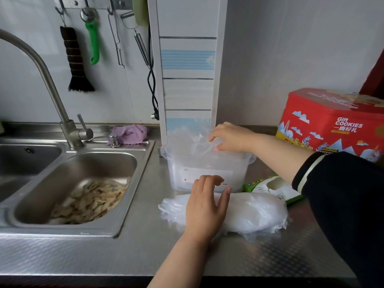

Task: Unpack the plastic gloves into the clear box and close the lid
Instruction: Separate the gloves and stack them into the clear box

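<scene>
The right hand (230, 138) pinches a thin bunch of gloves (193, 140) over the open clear box (207, 173); it should press them below the rim. In front of the box, the left hand (205, 206) rests flat, fingers straight, on the remaining glove stack (255, 213) on the table (145, 252), steadying it.

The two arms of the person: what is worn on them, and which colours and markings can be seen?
The right arm has a dark navy or black sleeve, pushed up the forearm, with a ribbed cuff bearing one pale stripe. The left arm shows no sleeve in the picture. The left hand and the right hand are bare: no gloves, rings or watch show.
</scene>
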The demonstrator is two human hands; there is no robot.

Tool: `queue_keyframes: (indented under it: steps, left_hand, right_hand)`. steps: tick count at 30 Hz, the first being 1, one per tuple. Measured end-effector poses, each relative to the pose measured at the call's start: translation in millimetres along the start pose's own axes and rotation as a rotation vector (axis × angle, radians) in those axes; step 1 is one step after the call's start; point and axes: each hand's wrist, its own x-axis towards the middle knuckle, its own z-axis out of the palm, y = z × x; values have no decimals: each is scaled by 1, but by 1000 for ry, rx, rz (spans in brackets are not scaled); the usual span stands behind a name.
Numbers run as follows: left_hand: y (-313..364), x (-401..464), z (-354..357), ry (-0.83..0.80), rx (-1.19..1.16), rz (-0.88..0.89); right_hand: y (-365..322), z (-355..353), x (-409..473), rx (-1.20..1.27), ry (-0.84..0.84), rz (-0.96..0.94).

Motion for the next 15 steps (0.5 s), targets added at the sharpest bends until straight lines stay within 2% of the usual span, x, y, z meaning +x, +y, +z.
queue_keyframes:
  steps: [4, 6, 8, 11, 13, 15]
  left_hand:
    - [-1, 0, -1, -58, 6, 24]
    - [-4, -1, -2, -174, 40, 49]
    - [-6, -4, -2, -302, 102, 79]
    - [-11, -4, 1, -354, 162, 91]
    - [-13, -2, 2, -345, 156, 80]
    - [-15, -1, 4, -295, 130, 85]
  right_hand:
    - [-4, -15, -14, -85, 128, -35]
    - [-5, -24, -23, -93, 194, -58]
    - [-4, -28, -40, 67, 355, -87]
    - [-16, -24, -81, 443, 585, -169]
    - [-25, -9, -113, 508, 589, -226]
    - [-28, 12, -140, 452, 543, -264]
